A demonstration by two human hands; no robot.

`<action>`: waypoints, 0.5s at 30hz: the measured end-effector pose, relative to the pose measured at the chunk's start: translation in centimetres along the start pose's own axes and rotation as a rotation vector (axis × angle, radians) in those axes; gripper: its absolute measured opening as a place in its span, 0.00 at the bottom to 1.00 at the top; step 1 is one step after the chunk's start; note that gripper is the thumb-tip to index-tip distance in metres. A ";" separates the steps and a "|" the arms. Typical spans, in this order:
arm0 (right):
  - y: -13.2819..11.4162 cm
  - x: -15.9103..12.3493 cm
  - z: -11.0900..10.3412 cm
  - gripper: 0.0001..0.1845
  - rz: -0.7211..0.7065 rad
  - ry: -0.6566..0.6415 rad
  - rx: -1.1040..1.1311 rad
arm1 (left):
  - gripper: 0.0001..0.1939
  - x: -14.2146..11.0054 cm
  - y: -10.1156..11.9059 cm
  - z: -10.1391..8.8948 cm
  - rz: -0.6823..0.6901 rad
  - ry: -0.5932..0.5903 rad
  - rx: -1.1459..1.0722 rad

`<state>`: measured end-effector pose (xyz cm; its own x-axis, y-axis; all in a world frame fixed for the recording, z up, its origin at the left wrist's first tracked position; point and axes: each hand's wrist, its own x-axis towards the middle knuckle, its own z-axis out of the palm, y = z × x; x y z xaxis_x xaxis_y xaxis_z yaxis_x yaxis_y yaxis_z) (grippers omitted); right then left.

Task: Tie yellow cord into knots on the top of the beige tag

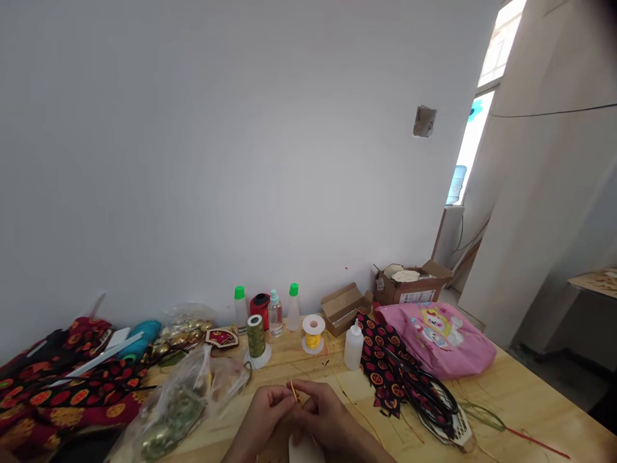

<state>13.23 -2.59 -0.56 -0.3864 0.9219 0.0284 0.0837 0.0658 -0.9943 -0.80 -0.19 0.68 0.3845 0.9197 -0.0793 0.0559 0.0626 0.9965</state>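
My left hand (268, 417) and my right hand (328, 417) meet low over the front of the table, fingers pinched close together. Between them a short piece of yellow cord (294, 390) sticks up, and both hands appear closed on it. Just under my right hand lies a pale flat piece (306, 451), partly covered by the fingers; I cannot tell whether it is held. A white spool of yellow cord (313, 335) stands behind the hands, and a strand trails from it past my right wrist.
To the left lie plastic bags (180, 411) and patterned cloth (72, 399). A green thread cone (256, 337) and several bottles line the wall. On the right are a squeeze bottle (353, 348), black-handled scissors (434, 402), a pink bag (441, 341) and a cardboard box (409, 290).
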 end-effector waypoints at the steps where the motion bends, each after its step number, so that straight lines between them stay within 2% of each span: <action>1: 0.0 0.0 0.1 0.22 0.001 0.024 -0.048 | 0.11 -0.1 0.1 0.1 -0.006 0.005 -0.007; 5: 0.0 0.0 0.3 0.16 0.001 0.080 -0.226 | 0.13 -0.1 0.2 0.4 -0.016 -0.055 -0.034; 8: -0.1 0.0 0.1 0.16 -0.017 0.154 -0.334 | 0.16 0.0 -0.1 0.3 -0.030 -0.101 -0.062; 10: -0.4 -0.1 -0.2 0.16 -0.049 0.201 -0.407 | 0.17 0.2 -0.2 0.1 -0.036 -0.068 -0.036; 13: -0.9 -0.3 -1.0 0.13 -0.081 0.267 -0.469 | 0.18 0.4 -0.1 -0.2 -0.031 0.042 0.016; 15: -1.1 -0.4 -1.4 0.13 -0.093 0.324 -0.474 | 0.18 0.4 0.1 -0.2 -0.016 0.056 0.016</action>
<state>14.60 -2.45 0.63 -0.1170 0.9691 0.2174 0.4939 0.2467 -0.8338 -0.85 0.31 0.77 0.3309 0.9391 -0.0933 0.0768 0.0718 0.9945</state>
